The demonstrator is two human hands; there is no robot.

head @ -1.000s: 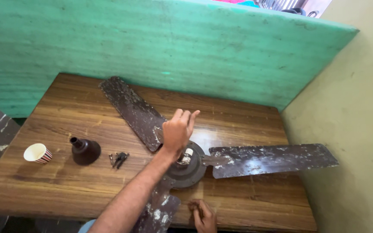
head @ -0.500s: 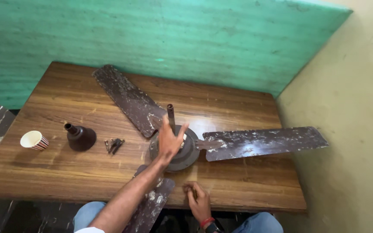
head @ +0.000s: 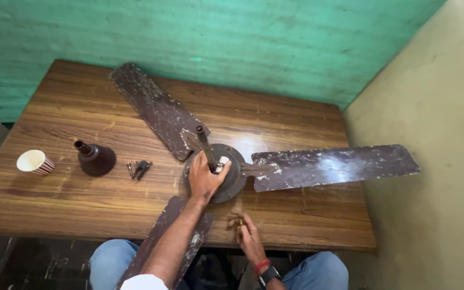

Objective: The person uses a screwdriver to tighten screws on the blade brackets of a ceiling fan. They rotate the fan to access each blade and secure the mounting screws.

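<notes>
Head view: a dark brown ceiling fan [head: 226,172] lies flat on the wooden surface [head: 71,198], its round motor housing near the front edge and its three spotted blades spreading outward, one toward the green wall, one to the right, one over the front edge toward the person's lap. The left hand [head: 204,180] rests on the motor housing with its fingers wrapped around the base of the down rod [head: 205,144], which rises tilted from the hub. The right hand [head: 248,233] lies on the surface just in front of the housing, fingers curled together on a small brass-coloured piece [head: 240,223]. Left of the fan sit a few loose screws [head: 139,169], a brown canopy cup [head: 95,158] and a paper cup [head: 35,161].
</notes>
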